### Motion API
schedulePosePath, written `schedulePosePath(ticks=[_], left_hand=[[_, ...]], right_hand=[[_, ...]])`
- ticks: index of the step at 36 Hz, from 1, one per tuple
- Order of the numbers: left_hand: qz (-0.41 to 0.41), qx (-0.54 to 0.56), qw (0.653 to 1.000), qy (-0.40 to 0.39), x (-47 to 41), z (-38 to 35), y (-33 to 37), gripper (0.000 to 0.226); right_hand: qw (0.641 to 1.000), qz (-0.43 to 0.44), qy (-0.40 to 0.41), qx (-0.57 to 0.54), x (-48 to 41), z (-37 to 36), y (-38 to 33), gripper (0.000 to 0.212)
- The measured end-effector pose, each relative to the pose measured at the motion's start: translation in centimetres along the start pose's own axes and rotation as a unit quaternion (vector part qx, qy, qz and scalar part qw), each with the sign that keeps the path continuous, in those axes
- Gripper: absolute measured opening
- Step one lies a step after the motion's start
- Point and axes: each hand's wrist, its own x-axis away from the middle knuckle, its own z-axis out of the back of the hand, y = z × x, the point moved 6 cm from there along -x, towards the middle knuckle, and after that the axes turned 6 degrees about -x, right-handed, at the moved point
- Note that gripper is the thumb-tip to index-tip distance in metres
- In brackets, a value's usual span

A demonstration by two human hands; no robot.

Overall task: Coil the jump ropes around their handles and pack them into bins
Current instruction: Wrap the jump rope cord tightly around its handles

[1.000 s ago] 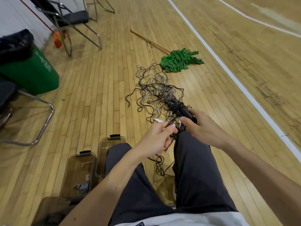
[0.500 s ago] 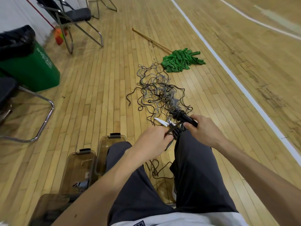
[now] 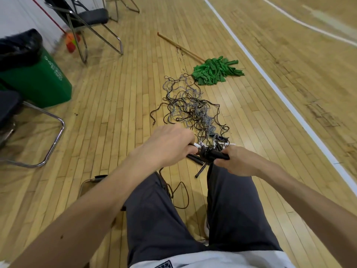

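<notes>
Wooden gym floor (image 3: pixel 116 117) fills the view. Green bin (image 3: pixel 38 80) far left, with a folding chair (image 3: pixel 90 18) beyond it. Green mop (image 3: pixel 216 71) lies far centre-right.

Rope tangle (image 3: pixel 193 109): loose grey and black cords spread on the floor from just before the mop to the hands. Much still to coil.

One clear bin (image 3: pixel 87 186) shows near left, mostly hidden by the left forearm. Contents not visible.

Left hand (image 3: pixel 170 144): fingers curled over the left, white-tipped end of the handles (image 3: pixel 212 153). Whether it also pinches cord is hidden.

Right hand (image 3: pixel 239 161): fingers and thumb closed on the handles' right end.

Change over the last second: the handles pointed away from the body and now lie crosswise between the knees. The left hand has risen from below them to their left end. Slack between the legs has thinned to a single loop (image 3: pixel 181 196).

Judgement: one more turn is going on. The coil looks nearly closed, packing not begun.
</notes>
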Motion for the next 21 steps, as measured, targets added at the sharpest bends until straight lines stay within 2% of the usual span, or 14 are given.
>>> schedulePosePath(ticks=[4, 11, 17, 21], left_hand=[[-0.043, 0.041, 0.998, -0.016, -0.5, 0.9, -0.3, 0.033], [-0.082, 0.158, 0.983, -0.048, -1.6, 1.3, -0.6, 0.02], [-0.095, 0.239, 0.962, -0.089, -2.5, 0.6, -0.3, 0.018], [-0.089, 0.341, 0.93, -0.109, -2.4, -0.6, -1.3, 0.02]], right_hand=[[0.993, 0.006, -0.086, -0.08, 0.6, -1.2, 0.1, 0.019], [0.979, 0.03, -0.183, -0.078, 2.8, -2.2, -1.1, 0.025], [0.969, 0.1, -0.224, -0.041, 5.1, -2.4, -3.0, 0.029], [0.958, 0.145, -0.238, -0.071, 6.6, -2.2, -3.5, 0.027]])
